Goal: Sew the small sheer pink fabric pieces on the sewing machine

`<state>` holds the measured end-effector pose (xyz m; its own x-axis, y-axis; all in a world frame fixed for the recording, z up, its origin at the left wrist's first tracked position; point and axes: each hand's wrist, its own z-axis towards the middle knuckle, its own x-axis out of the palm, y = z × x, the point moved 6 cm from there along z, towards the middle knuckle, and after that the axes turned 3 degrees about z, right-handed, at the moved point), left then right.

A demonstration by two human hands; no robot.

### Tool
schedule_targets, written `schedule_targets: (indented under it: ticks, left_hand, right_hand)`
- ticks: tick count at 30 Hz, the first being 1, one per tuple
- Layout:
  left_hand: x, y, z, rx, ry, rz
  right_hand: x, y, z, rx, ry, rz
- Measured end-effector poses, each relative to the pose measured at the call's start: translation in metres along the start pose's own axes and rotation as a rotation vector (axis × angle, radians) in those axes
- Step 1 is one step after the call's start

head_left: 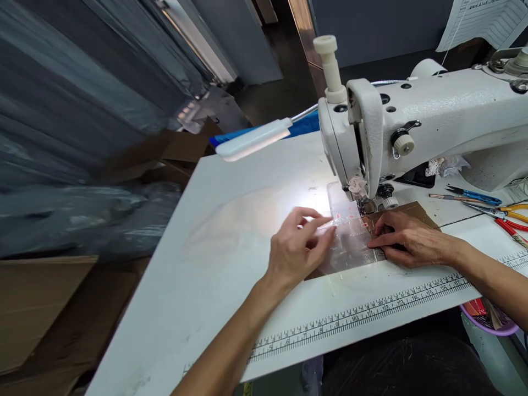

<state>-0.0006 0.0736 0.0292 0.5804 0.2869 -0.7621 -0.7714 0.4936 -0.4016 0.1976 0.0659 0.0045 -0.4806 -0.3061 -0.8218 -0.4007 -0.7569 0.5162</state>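
Note:
A clear plastic sheet [348,239] with small pink marks lies under the needle area of a white sewing machine [437,104]. Beneath and beside it is a flat brown piece [416,212]. My left hand [297,242] has thumb and forefinger closed at the left edge of the clear sheet. To the right of the presser foot [365,207], my right hand [406,239] rests on the brown piece, its fingers spread and their tips touching the sheet's right side.
Snips [474,194], orange-and-red-handled tools [513,212] and a dark phone-like object [418,176] lie at the right. A lamp [253,139] hangs over the white table [165,286], whose front edge carries a printed ruler [355,313]. Cardboard boxes [37,308] stand at left.

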Motion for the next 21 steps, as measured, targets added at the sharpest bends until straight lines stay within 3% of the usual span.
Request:
schedule_targets:
  ticks: [3,7,16,21]
  left_hand:
    - [0.019,-0.022,0.006,0.370,0.169,0.060]
    - [0.041,-0.030,0.009,0.538,0.311,0.114]
    - [0.056,-0.020,0.014,0.534,0.470,0.416]
    - [0.057,-0.010,0.028,0.479,0.511,0.354]
  right_hand:
    - [0.000,0.000,0.000,0.016,-0.003,-0.002]
    - [0.000,0.000,-0.001,0.016,-0.035,0.003]
    - [0.008,-0.008,0.000,0.088,-0.087,0.006]
    - [0.009,-0.014,0.002,0.134,-0.118,0.002]
